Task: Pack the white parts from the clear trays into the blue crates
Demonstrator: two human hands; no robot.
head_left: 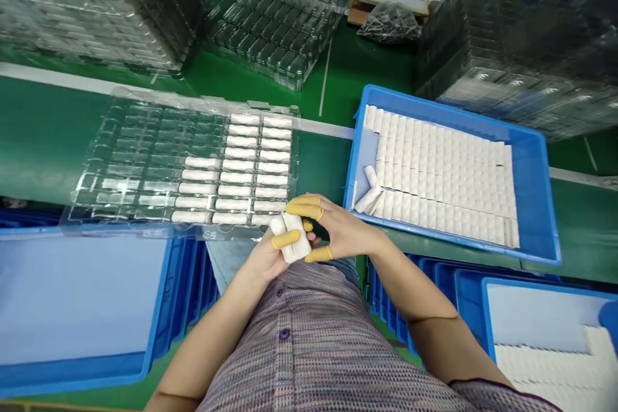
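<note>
green table (38,141) fills my view. from the hands, i see a blue bin (531,187) packed with white rows (444,158) at 2 o'clock, a part-filled clear tray (135,148) at 10. right hand (347,232) curves round; whether it grips, i can't tell. left hand (263,257) holds white pieces (297,248), near 6 from view centre.

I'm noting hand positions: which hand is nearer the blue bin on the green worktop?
Right. The right hand is near the near-left corner of the blue bin; the left hand is farther left, holding white pieces.
</note>
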